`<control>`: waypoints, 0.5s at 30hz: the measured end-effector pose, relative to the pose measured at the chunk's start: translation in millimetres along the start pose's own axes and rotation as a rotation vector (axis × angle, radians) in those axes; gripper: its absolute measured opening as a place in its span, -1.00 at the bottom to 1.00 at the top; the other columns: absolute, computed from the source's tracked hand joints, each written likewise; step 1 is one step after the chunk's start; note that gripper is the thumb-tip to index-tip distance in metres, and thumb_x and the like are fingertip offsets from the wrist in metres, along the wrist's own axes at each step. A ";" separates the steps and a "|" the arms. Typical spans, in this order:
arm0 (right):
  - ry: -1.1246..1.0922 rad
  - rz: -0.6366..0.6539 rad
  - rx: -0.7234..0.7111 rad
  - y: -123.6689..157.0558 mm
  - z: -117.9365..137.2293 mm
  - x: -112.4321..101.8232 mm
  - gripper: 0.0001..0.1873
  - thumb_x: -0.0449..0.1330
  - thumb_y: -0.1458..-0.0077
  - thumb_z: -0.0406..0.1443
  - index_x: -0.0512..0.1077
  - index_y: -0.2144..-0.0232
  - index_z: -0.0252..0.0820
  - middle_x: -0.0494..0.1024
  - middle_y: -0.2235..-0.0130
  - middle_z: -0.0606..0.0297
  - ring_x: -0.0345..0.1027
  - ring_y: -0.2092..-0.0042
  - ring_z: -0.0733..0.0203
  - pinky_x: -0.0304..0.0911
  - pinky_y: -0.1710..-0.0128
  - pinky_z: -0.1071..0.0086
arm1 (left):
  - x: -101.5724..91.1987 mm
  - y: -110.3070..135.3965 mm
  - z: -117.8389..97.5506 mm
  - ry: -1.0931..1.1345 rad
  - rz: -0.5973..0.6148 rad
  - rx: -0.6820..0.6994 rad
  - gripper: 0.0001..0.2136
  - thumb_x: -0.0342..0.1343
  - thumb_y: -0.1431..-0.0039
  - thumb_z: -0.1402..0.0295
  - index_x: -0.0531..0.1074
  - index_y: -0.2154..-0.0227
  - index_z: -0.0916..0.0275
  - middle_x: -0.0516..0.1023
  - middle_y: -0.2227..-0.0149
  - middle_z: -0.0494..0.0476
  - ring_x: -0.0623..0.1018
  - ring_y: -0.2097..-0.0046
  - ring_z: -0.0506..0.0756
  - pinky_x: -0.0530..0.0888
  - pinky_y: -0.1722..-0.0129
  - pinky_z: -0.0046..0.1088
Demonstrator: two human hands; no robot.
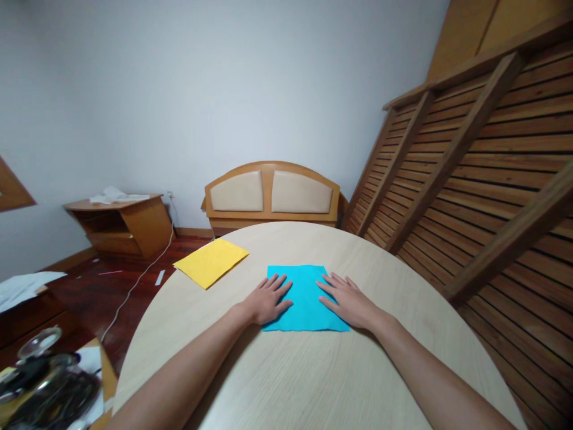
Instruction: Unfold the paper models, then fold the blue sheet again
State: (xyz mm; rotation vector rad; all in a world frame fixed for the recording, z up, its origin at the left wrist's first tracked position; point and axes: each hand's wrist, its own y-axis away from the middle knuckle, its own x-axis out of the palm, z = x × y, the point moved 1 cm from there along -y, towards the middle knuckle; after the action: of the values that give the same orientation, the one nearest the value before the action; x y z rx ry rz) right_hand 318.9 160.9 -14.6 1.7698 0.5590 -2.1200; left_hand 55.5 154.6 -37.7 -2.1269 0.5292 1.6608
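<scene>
A bright blue sheet, paper or thin cloth (305,307), lies flat on the round pale wood table (295,382). My left hand (270,298) rests on its left side with the fingers spread. On the right side of the sheet lies my right hand (347,298), palm down and fingers apart. Neither hand grips anything. A yellow sheet (212,261), folded or stacked, sits apart near the table's far left edge.
Behind the table stands a wooden headboard (267,188) with cream panels. Slatted wooden boards (483,155) lean at the right. A low cabinet (134,227) with papers is at the left, and a white cable (143,275) crosses the floor.
</scene>
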 end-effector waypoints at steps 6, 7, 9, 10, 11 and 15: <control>-0.138 0.106 -0.189 9.9 22.3 -6.8 -0.18 -0.02 -0.18 0.22 0.12 -0.34 -0.01 -0.01 -0.40 0.23 -0.25 -0.42 -0.07 -0.37 -0.39 0.02 | -6.3 2.2 0.0 -0.021 -0.043 -0.004 -0.34 -0.31 -0.34 -0.11 0.00 -0.37 0.14 -0.12 -0.42 0.20 -0.10 -0.43 0.29 -0.04 -0.36 0.03; -0.149 0.141 -0.204 11.3 26.1 -6.5 -0.12 0.03 -0.13 0.25 0.09 -0.35 0.00 -0.04 -0.41 0.24 -0.26 -0.42 -0.09 -0.36 -0.39 0.02 | -8.9 3.9 -1.6 -0.022 -0.047 0.009 -0.34 -0.31 -0.35 -0.11 0.02 -0.36 0.15 -0.09 -0.41 0.20 -0.08 -0.43 0.29 -0.04 -0.36 0.03; -0.157 0.174 -0.214 13.5 30.2 -6.2 -0.04 0.09 -0.05 0.28 0.07 -0.36 0.01 -0.08 -0.42 0.24 -0.28 -0.43 -0.11 -0.35 -0.39 0.01 | -16.1 9.0 -5.3 -0.009 -0.047 0.061 -0.36 -0.29 -0.35 -0.10 0.09 -0.34 0.15 -0.03 -0.40 0.21 -0.03 -0.42 0.28 -0.02 -0.37 0.01; -0.159 0.176 -0.213 14.2 30.6 -6.3 -0.02 0.11 -0.03 0.28 0.06 -0.36 0.01 -0.09 -0.42 0.24 -0.28 -0.43 -0.11 -0.35 -0.39 0.02 | -20.1 12.4 -7.2 0.011 -0.036 0.096 -0.36 -0.26 -0.34 -0.10 0.12 -0.33 0.15 0.01 -0.39 0.21 0.02 -0.41 0.27 0.02 -0.37 -0.03; -0.161 0.173 -0.210 14.6 30.4 -6.6 -0.02 0.12 -0.02 0.28 0.07 -0.36 0.00 -0.09 -0.42 0.23 -0.28 -0.42 -0.12 -0.35 -0.39 0.02 | -23.9 16.1 -9.0 0.036 -0.012 0.129 -0.35 -0.22 -0.32 -0.12 0.13 -0.33 0.16 0.06 -0.38 0.22 0.09 -0.39 0.25 0.06 -0.36 -0.08; -0.157 0.167 -0.208 14.8 27.9 -9.6 -0.04 0.12 -0.03 0.27 0.10 -0.35 -0.01 -0.07 -0.42 0.25 -0.27 -0.42 -0.11 -0.32 -0.39 0.02 | -33.7 28.1 -12.4 0.082 0.096 0.148 -0.12 0.07 -0.04 -0.27 0.13 -0.33 0.16 0.04 -0.38 0.26 0.11 -0.38 0.30 0.12 -0.35 -0.09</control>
State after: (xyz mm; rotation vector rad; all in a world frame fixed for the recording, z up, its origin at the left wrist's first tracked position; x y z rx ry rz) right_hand 303.9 134.3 -2.2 1.4695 0.5478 -1.9865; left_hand 43.5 126.1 -4.2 -2.0976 0.7653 1.5374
